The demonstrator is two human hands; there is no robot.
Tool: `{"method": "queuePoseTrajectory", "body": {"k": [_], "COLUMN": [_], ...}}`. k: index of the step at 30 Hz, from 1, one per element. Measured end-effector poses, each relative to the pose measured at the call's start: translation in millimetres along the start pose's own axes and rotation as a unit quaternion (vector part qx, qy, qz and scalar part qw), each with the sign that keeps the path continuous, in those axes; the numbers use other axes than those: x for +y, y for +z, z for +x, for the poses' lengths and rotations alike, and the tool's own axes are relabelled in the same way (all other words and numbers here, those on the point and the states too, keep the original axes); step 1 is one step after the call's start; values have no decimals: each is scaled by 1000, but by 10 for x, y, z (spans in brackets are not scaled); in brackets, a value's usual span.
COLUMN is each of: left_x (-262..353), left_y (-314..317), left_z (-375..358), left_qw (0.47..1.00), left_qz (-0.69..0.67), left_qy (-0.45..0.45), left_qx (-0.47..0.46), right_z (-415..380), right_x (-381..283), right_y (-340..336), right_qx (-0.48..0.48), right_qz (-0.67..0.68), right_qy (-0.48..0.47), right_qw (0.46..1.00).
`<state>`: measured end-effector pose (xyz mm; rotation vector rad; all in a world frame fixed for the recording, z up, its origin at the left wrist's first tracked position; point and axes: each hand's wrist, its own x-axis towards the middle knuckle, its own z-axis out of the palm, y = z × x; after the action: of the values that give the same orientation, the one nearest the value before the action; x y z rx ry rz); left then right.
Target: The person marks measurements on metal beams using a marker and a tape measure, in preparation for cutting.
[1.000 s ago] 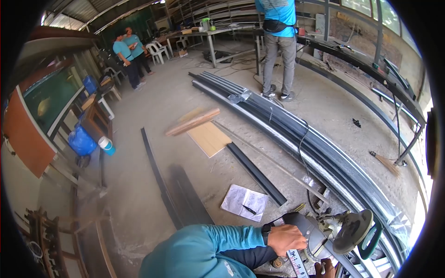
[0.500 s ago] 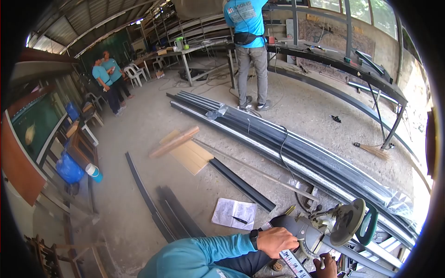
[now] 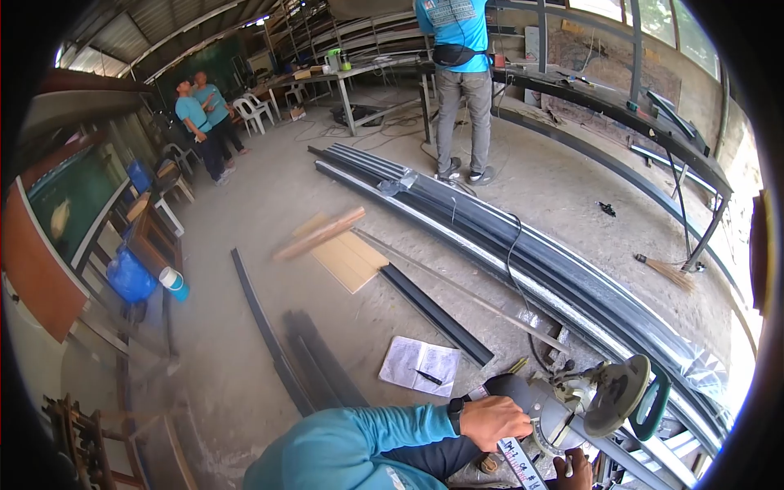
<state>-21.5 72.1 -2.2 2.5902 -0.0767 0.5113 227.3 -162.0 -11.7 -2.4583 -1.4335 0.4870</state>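
My left hand (image 3: 494, 422), with a dark watch at the wrist, is closed over a long pale strip (image 3: 523, 465) bearing handwritten letters and numbers. The strip shows on both sides of the hand. My right hand (image 3: 576, 471) is just right of the strip, its fingers curled in a pinch; what they hold, if anything, is too small to tell. Beyond both hands stands a cut-off saw with a round disc (image 3: 618, 395) and a green handle (image 3: 652, 406). A dark metal profile (image 3: 608, 445) runs under the saw. An open notebook (image 3: 400, 359) with a black pen (image 3: 429, 377) lies left of the saw.
Long dark profiles (image 3: 523, 253) lie bundled across the floor, a black cable (image 3: 513, 261) over them. Tan boards (image 3: 347, 261) and a dark channel (image 3: 437, 314) lie nearer. A co-worker (image 3: 461, 90) stands at the workbench (image 3: 621, 118); two people (image 3: 204, 122) stand far left.
The view has shifted slightly, so the room sits further right in the picture. My left hand stays closed on the strip, and my right hand stays beside it.
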Motion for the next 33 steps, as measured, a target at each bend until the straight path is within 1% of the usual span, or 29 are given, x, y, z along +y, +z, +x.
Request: {"method": "queuePoseTrajectory", "body": {"k": [1, 4, 5, 6, 7, 8, 10, 11, 20, 23, 26, 29, 32, 33], "left_x": [-11, -21, -16, -10, -8, -10, -19, -26, -33, -26, -23, -29, -44, -47], "left_y": [11, -29, -27, -42, -68, -78, -47, -34, -19, -17, -37, -11, 23, 26], "left_z": [-6, 23, 13, 13, 21, 24, 12, 11, 17, 18, 25, 28, 17, 18], "left_qw": [1000, 999, 1000, 1000, 1000, 999, 1000, 1000, 999, 1000, 1000, 1000, 1000, 1000], "left_qz": [0, -13, -17, -18, -21, -24, -22, -20, -31, -27, -24, -15, -9, -10], "left_qy": [2, -9, 1, -4, -6, -6, 0, 3, 4, 3, -1, 0, 5, 7], "left_qx": [16, -43, -9, -14, -21, -29, -9, 0, 6, 7, -10, -10, 3, 0], "right_z": [-6, 2, 5, 5, 2, 15, 14, -15, 3, 9, 23, -13, -2, 1], "right_x": [-41, -125, -109, -128, -176, -180, -220, -260, -137, -118, -131, -156, -184, -138], "right_y": [-20, -71, -54, -61, -114, -112, -137, -145, -96, -80, -96, -84, -103, -68], "right_qx": [3, -14, -14, -13, -6, -13, -27, 4, -14, -3, -33, -11, -23, -20], "right_qz": [1, 4, 4, 5, -34, -14, 24, 8, 58, 49, 52, 55, 93, 90], "right_qy": [1, 19, 14, 12, -22, -9, 19, 0, -17, -32, -6, -5, 21, 16], "right_qw": [1000, 1000, 1000, 1000, 999, 1000, 999, 1000, 998, 998, 998, 998, 995, 996]}}
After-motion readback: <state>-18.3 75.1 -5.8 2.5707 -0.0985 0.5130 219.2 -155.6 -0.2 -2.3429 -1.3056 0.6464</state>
